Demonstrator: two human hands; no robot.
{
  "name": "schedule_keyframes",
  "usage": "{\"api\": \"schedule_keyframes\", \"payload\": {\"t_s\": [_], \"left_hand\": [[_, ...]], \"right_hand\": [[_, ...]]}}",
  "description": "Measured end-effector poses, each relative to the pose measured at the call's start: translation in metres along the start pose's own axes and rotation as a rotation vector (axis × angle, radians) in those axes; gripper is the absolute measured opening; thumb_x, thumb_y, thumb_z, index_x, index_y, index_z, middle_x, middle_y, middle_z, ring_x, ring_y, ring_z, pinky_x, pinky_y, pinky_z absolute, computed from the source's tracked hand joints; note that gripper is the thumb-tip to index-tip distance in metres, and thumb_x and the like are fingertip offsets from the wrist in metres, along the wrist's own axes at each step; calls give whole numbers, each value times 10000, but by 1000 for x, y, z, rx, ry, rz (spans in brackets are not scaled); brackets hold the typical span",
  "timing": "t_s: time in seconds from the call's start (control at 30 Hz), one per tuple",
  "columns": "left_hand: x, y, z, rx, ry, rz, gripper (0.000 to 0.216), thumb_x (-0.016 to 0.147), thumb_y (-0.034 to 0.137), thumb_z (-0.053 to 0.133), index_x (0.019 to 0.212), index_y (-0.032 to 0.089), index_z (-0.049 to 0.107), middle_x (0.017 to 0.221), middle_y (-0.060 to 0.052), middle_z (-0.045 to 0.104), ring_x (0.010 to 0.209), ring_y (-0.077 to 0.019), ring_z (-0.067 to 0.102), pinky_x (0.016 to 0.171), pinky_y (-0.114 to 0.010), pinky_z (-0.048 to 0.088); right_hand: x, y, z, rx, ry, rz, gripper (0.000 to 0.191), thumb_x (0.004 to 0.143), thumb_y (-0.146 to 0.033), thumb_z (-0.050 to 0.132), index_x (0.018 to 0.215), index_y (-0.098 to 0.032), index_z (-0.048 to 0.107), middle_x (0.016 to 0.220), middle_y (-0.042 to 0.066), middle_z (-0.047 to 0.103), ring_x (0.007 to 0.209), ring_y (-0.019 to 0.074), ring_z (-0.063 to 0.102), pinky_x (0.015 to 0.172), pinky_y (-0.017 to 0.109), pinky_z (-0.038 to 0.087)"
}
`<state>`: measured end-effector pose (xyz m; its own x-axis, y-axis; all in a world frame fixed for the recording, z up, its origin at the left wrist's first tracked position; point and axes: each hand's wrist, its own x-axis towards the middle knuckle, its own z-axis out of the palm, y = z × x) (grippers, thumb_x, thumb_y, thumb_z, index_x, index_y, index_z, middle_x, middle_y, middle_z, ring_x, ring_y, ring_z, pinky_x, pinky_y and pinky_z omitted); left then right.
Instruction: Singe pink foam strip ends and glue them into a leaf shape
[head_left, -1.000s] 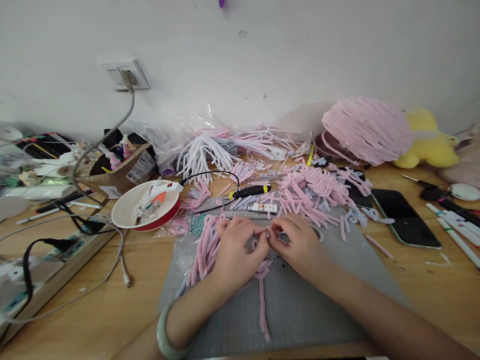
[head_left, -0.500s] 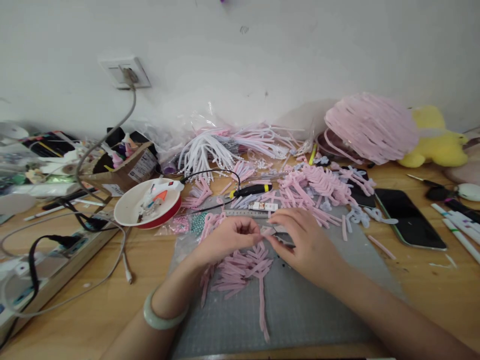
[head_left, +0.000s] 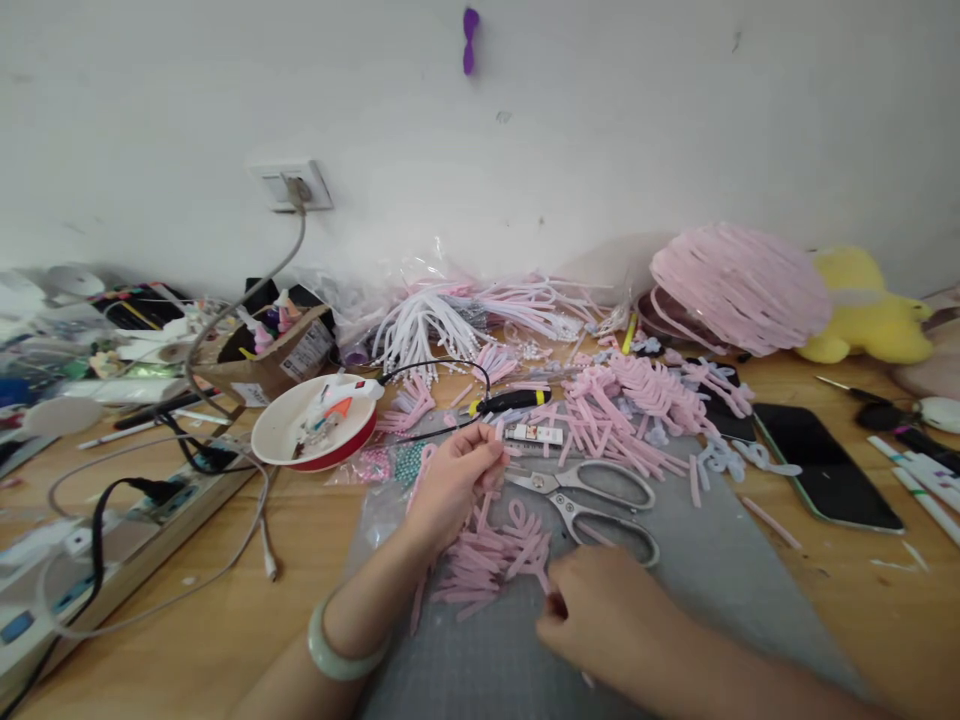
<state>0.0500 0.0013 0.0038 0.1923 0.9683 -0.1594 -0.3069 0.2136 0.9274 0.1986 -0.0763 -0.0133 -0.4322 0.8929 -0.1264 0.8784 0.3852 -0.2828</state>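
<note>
My left hand (head_left: 456,478) is closed in a pinch, with a short piece of pink pipe cleaner (head_left: 500,430) standing up between thumb and fingers. Lower right, my right hand (head_left: 600,615) has its fingers curled at the end of a long pink pipe cleaner strip (head_left: 543,577); the fingertips are partly hidden. A pile of cut pink pipe cleaner pieces (head_left: 480,570) lies between the hands on the grey cutting mat (head_left: 480,670). Metal scissors (head_left: 556,490) rest on the mat just above my right hand, blades toward my left hand.
Behind the mat lie more pink pipe cleaners (head_left: 630,390), a black-yellow tool (head_left: 514,400) and white stems (head_left: 424,320). A red-white bowl (head_left: 274,425) holding a glue gun (head_left: 345,395) stands left, near a power strip (head_left: 135,540). A phone (head_left: 829,470) lies right.
My hands have parted: the right moved down to the long pink strip, while the left moved slightly up and left with a short piece. The scissors are now uncovered. The view tilted up.
</note>
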Motion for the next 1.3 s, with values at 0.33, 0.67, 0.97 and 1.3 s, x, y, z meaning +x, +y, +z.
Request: {"api": "schedule_keyframes", "payload": {"t_s": [0.33, 0.67, 0.97, 1.3], "left_hand": [[-2, 2, 2, -6, 221, 269, 162, 716, 277, 518, 675, 198, 383, 514, 85, 369, 446, -61, 332, 478, -192, 268], [-8, -13, 17, 52, 175, 158, 210, 659, 317, 604, 679, 196, 434, 548, 67, 443, 504, -80, 416, 515, -195, 330], [-29, -39, 34, -16, 208, 187, 153, 668, 292, 641, 660, 191, 526, 842, -5, 579, 799, -143, 544, 752, -256, 427], [-27, -41, 35, -7, 181, 137, 156, 686, 298, 633, 651, 174, 545, 625, 30, 531, 621, -112, 495, 628, -210, 415]], "right_hand": [[0, 20, -45, 353, 158, 87, 156, 660, -193, 514, 504, -189, 526, 442, -32, 524, 412, 90, 436, 399, 206, 216], [38, 34, -20, 557, 510, 81, 240, 839, -305, 417, 732, -171, 584, 599, 13, 594, 527, 129, 527, 502, 231, 373], [41, 22, -13, 981, 359, 163, 190, 802, -307, 448, 656, -186, 459, 448, -56, 457, 367, 95, 467, 388, 198, 366], [39, 16, -1, 724, 455, 64, 171, 738, -215, 492, 574, -181, 455, 488, -29, 485, 474, 104, 459, 464, 212, 328]]}}
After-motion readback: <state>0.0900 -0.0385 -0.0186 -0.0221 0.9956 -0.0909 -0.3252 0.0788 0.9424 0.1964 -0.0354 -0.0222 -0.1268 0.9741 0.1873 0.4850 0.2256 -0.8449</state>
